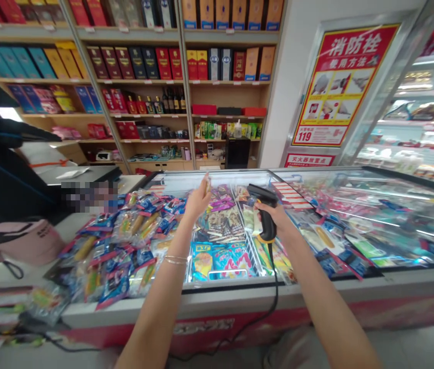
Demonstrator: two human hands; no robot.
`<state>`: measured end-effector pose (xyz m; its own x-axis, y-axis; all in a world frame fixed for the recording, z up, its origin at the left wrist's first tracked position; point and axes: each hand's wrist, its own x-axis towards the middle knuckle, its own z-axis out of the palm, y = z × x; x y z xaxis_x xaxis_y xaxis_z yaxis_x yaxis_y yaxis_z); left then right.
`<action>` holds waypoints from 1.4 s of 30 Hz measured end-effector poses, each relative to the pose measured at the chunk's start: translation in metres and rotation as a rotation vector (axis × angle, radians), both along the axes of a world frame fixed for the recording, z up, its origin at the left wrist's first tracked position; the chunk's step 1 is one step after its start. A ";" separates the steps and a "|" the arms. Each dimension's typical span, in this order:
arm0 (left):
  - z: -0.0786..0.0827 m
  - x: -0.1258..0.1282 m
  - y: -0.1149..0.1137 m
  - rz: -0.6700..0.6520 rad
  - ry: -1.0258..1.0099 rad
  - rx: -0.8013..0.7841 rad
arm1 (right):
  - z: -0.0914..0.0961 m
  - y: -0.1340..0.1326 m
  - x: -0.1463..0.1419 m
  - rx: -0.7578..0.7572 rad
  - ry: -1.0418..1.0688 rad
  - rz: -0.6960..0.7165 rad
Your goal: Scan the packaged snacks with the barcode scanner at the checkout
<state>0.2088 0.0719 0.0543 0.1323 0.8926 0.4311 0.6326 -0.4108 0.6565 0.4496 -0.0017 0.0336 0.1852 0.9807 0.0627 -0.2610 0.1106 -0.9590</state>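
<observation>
My right hand [276, 220] is closed round a black and yellow barcode scanner [268, 218]. The scanner's head points forward and left over the chest freezer, and its black cable [276, 287] hangs down the front. Farther left, my left hand [200, 197] reaches out over the freezer with a finger stretched forward; its other fingers are partly hidden. Beneath both hands lie ice cream packs: dark printed ones [222, 223], purple ones [220, 199] and blue ones [232, 259] in a wire basket. Packaged corn-cob snacks [124, 230] are heaped left of my left forearm.
A pink pouch [28, 241] with a strap stands at the left on the counter. The freezer's glass lid [378, 215] spans the right side. Behind are shelves of boxed bottles [143, 64] and a red fire-hydrant poster [346, 84]. A person in dark clothing [1, 164] is at the left.
</observation>
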 end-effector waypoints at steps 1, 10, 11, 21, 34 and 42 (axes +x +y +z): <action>0.006 -0.015 -0.005 0.068 0.072 0.040 | 0.002 0.001 -0.007 -0.003 0.009 0.014; 0.011 -0.139 -0.015 0.706 0.368 0.125 | -0.014 0.028 -0.113 -0.139 0.227 0.221; 0.006 -0.147 -0.012 0.743 0.373 0.136 | -0.018 0.030 -0.124 -0.172 0.235 0.245; -0.028 -0.165 -0.008 0.854 0.368 0.026 | -0.058 0.030 -0.172 -0.314 0.236 0.359; -0.027 -0.169 -0.014 0.821 0.329 -0.039 | -0.062 0.028 -0.167 -0.296 0.221 0.407; -0.027 -0.171 -0.014 0.834 0.317 -0.026 | -0.067 0.033 -0.166 -0.288 0.209 0.453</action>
<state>0.0377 0.0578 0.0276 -0.4554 0.7606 0.4628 0.8723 0.2772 0.4028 0.2837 0.0315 -0.0337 -0.2780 0.9371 -0.2112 -0.4088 -0.3143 -0.8568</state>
